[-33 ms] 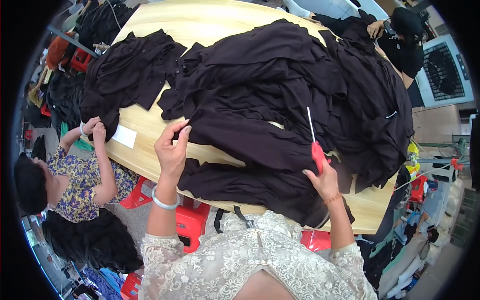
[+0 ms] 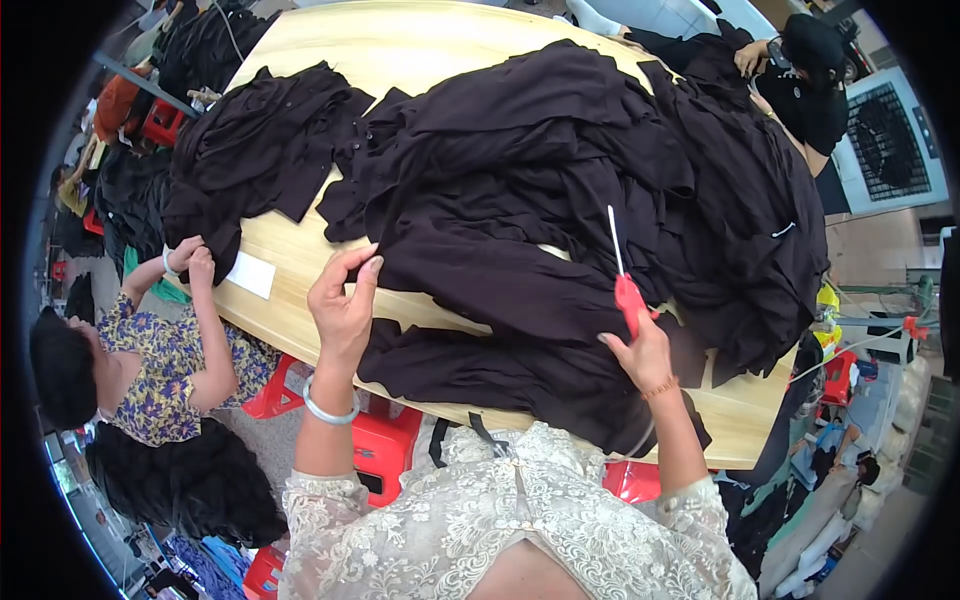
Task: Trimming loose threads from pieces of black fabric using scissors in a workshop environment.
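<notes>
My left hand [image 2: 342, 300] pinches the left end of a long dark garment piece [image 2: 490, 270], perhaps a sleeve or trouser leg, between thumb and fingertips. In my right hand [image 2: 647, 358] are red-handled scissors [image 2: 628, 296], their blades pointing away over the cloth and looking closed. Nearer to me, another dark piece [image 2: 480, 372] stretches across the table below my hands. Beyond them rises a large heap of dark garments [image 2: 530, 120]. Part of the scissors' handle is hidden by my fingers.
More dark garments [image 2: 265, 140] lie on the wooden table [image 2: 350, 40] at left, and another pile [image 2: 745, 210] at right. At left a person [image 2: 150, 370] handles cloth; another person [image 2: 810, 90] works at far right. Red stools [image 2: 388, 450] stand by the table edge.
My right hand has shifted slightly left and away from me with the scissors. My left hand keeps its pinch on the cloth, almost unmoved.
</notes>
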`<action>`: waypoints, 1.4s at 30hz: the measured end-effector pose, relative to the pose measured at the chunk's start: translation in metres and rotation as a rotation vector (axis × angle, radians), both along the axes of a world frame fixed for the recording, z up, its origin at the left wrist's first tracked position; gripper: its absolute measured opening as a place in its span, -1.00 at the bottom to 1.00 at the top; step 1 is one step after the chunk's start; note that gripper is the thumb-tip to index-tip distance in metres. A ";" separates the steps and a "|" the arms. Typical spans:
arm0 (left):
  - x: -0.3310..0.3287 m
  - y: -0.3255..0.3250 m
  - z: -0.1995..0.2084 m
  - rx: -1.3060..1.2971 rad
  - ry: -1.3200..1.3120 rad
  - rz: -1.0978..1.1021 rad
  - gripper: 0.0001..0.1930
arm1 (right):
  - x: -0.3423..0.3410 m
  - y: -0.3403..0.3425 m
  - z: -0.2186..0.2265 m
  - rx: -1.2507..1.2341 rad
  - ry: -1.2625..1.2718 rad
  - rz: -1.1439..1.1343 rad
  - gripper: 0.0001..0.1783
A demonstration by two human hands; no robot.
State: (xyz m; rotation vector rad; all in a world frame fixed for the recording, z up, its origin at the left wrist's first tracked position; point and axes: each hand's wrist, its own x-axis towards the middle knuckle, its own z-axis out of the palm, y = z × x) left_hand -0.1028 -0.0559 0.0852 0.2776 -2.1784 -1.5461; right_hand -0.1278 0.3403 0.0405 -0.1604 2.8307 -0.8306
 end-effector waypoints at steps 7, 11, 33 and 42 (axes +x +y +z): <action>0.035 0.000 0.005 0.257 -0.014 0.093 -0.82 | -0.029 -0.047 -0.052 0.102 -0.110 0.163 -0.31; 0.056 -0.008 -0.023 0.549 -0.043 0.169 -0.70 | -0.032 -0.031 -0.063 0.121 -0.054 0.084 -0.72; 0.075 0.034 0.053 1.079 0.038 0.061 -0.65 | -0.065 0.058 0.151 -0.206 0.604 -0.048 -0.82; 0.089 0.068 -0.152 0.537 -0.609 -0.063 -0.29 | -0.027 -0.019 -0.015 -0.053 -0.029 0.156 -0.12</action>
